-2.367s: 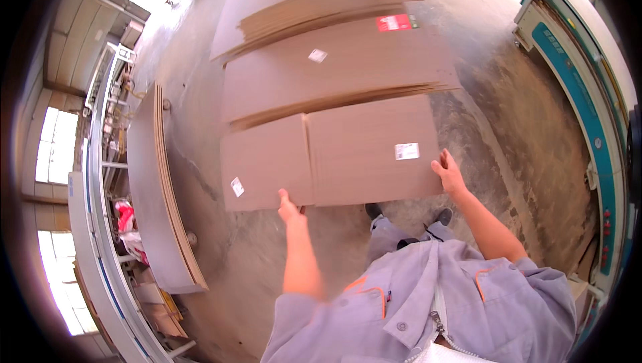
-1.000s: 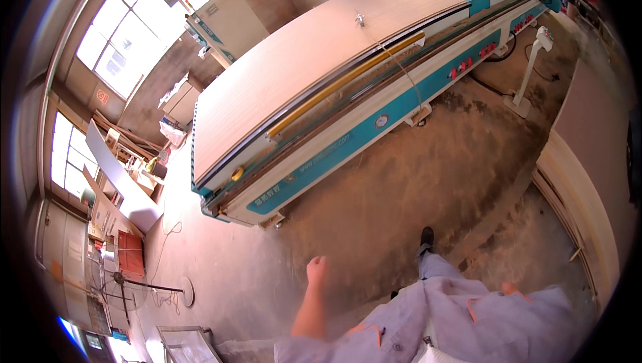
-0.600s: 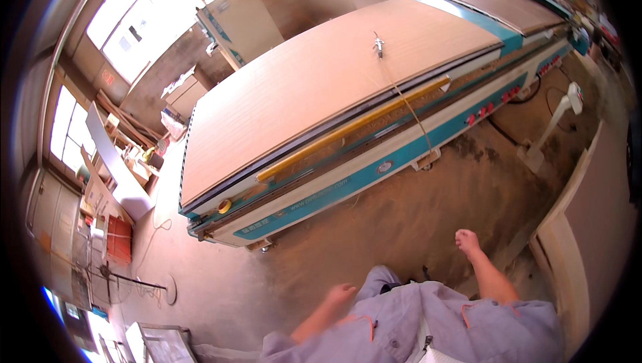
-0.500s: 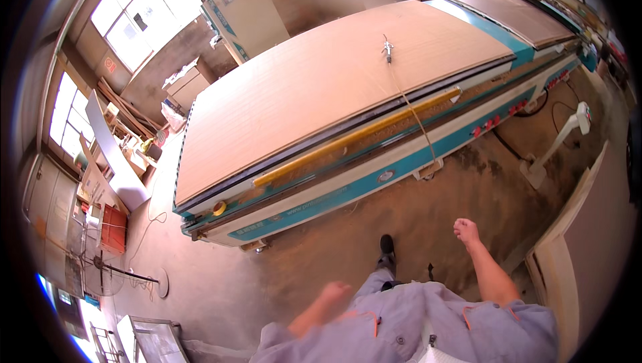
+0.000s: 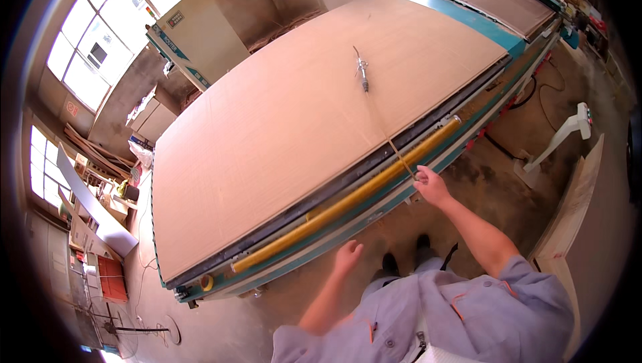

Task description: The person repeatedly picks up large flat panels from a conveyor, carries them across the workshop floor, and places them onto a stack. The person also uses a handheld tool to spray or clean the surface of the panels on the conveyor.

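Right hand (image 5: pixel 433 188) has moved up from over the floor to the thin hose (image 5: pixel 386 136); the blow gun (image 5: pixel 363 75) lies on the large board (image 5: pixel 281 136).

Fingers meet the hose beside the yellow bar (image 5: pixel 354 197); from where I stand, I cannot tell whether they grip it. Left hand (image 5: pixel 348 256) hangs empty, loosely open. Probable hazard: a sharp tug could drag the metal gun and scratch the board, or snag the hose on the bar, which stands between person and board. Stacked boards (image 5: pixel 602 229) and a white control stand (image 5: pixel 568 132) restrict stepping right.
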Motion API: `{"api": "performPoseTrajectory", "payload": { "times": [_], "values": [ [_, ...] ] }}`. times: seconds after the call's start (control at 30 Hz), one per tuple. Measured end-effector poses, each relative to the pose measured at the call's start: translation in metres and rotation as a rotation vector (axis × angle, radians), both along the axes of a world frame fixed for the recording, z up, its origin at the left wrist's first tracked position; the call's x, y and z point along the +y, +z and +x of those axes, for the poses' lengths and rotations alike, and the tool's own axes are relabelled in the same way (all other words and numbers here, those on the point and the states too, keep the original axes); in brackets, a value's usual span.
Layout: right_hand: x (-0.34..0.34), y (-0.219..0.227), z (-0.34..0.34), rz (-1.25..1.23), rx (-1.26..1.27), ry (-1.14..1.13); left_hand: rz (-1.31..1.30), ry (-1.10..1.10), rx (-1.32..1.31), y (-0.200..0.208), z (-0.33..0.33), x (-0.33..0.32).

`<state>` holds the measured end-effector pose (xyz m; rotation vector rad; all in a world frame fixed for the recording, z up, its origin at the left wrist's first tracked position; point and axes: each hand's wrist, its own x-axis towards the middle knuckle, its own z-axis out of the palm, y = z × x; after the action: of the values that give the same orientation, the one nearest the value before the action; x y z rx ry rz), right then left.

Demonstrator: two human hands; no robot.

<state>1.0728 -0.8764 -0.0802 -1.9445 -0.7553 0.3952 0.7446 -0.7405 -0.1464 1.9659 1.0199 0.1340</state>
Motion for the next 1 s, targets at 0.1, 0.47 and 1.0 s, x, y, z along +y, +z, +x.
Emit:
{"api": "performPoseTrajectory", "payload": {
  "times": [0.1, 0.47, 1.0],
  "values": [
    [0.068, -0.011, 0.046, -0.146, -0.374, -0.010, -0.074, 0.034, 0.004, 0.064, 0.062, 0.006],
    [0.102, 0.034, -0.072, -0.107, 0.332, 1.047, -0.911, 0.698, -0.560, 0.120, 0.117, 0.058],
    [0.150, 0.044, 0.001, 1.076, 1.891, 0.492, -1.056, 0.292, -0.398, 0.181, 0.027, -0.027]
  ]
}}
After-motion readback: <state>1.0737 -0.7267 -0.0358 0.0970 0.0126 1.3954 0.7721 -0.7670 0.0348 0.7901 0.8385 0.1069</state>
